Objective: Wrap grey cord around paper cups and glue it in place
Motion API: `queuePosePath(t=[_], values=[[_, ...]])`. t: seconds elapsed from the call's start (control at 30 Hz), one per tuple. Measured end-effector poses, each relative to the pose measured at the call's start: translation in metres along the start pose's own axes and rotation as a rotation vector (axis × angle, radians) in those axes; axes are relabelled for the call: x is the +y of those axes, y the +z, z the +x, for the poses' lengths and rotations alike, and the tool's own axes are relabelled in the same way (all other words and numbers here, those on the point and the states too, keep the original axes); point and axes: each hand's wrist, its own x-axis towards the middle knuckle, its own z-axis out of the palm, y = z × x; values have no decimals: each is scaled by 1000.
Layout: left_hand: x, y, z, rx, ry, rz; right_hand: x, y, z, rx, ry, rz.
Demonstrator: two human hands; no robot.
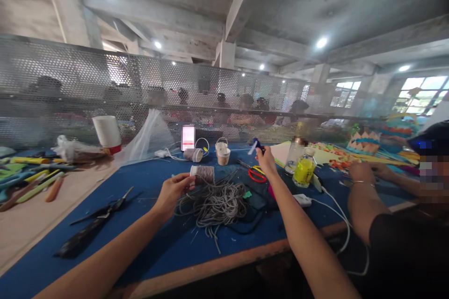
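Note:
My left hand holds a paper cup wrapped in grey cord on its side above the blue table. My right hand is raised farther back and grips a blue glue gun. Below and between the hands lies a loose heap of grey cord. Red-handled scissors rest just left of my right wrist.
Black scissors lie at the left. Two more wrapped cups, a stack of white cups, a yellow bottle and a white cable stand around. A co-worker's arm works at the right. A perforated metal screen closes the back.

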Motion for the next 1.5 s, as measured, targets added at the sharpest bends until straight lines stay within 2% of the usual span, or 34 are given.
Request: queuePosePath(t=[0.07,0.13,0.17,0.23,0.3,0.43,0.6,0.7,0.8,1.03,1.5], values=[[1,2,-1,-11,-16,-17,-12,1,-2,22,-20,215],[2,3,-2,-8,-26,-21,-27,3,-8,36,-27,704],[3,4,-3,-3,-31,-19,-35,4,-14,-4,-32,888],[5,6,-6,-6,-36,-7,-50,5,-27,-121,-26,1094],[7,7,-7,-14,-22,-7,-62,6,-41,-238,-29,1155],[7,8,-8,16,-20,3,-77,6,-64,-427,-122,1089],[3,5,-4,22,47,45,-86,5,-84,-508,-309,848],[4,3,-5,15,83,80,-86,4,-93,-538,-348,675],[6,4,-7,20,108,99,-85,5,-98,-521,-377,550],[11,5,-8,59,178,134,-85,3,-96,-339,-598,545],[15,6,-9,62,220,199,-85,3,-96,-399,-662,414]])
